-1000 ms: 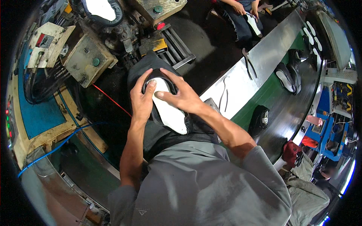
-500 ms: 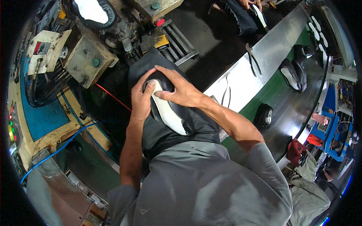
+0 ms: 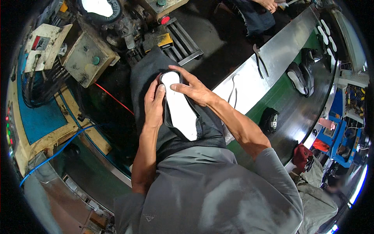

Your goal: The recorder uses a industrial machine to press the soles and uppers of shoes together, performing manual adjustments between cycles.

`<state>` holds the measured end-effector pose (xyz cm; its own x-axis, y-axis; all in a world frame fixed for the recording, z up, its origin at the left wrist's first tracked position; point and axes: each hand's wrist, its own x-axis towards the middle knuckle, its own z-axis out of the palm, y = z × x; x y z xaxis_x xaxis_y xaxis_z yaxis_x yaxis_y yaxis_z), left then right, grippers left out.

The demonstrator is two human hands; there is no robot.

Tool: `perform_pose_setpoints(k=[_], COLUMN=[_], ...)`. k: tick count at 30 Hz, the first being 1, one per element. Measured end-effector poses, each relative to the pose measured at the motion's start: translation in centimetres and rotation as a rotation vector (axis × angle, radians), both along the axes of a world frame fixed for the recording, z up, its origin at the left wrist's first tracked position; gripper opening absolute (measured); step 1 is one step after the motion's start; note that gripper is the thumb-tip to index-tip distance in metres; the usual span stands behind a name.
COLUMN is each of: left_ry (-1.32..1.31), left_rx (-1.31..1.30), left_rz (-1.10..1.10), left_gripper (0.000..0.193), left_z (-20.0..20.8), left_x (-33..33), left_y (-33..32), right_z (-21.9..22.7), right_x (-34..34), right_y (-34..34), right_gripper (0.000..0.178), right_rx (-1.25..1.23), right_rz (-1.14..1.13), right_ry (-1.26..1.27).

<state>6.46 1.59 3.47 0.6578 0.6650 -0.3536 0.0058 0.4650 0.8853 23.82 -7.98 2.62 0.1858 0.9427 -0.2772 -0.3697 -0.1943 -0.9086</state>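
Observation:
A black shoe upper with a flat white bottom [image 3: 180, 111] rests sole side up on my lap, its narrow end toward the top of the view. My left hand [image 3: 154, 107] is wrapped round its left side, the thumb lying on the edge of the white bottom. On the opposite side my right hand [image 3: 194, 89] grips the rim, thumb pressed on the white surface and fingers round the far end. Most of the shoe's underside and the curled fingers beneath it are hidden.
To my right, a metal ledge holds pincers [image 3: 260, 62] beside a green conveyor [image 3: 255, 116]. Black shoes [image 3: 299, 80] and white sole-shaped pieces [image 3: 325, 33] lie along it. A machine with a control box [image 3: 90, 58] stands left. Another person's hand [image 3: 269, 4] is at the top.
The shoe has turned so its white bottom faces up more fully, and both hands have shifted slightly right with it. Another person's hands at the top have moved upward.

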Motion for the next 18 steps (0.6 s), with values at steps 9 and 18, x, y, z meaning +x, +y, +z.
perform_pose_setpoints(k=[9, 18], left_ry=[0.163, 0.284], left_rx=[0.125, 0.178], left_rz=[-0.027, -0.327], left_gripper=[0.049, 0.084], left_z=[-0.3, 1.3], left_x=[1.1, -3.3], left_y=[0.0, -2.9], right_z=[0.4, 1.6], right_x=[-0.3, -3.9], right_y=[0.4, -8.7], right_gripper=[0.091, 0.097], right_rx=[-0.055, -0.300], right_rz=[0.015, -0.061], right_ry=[-0.163, -0.448])
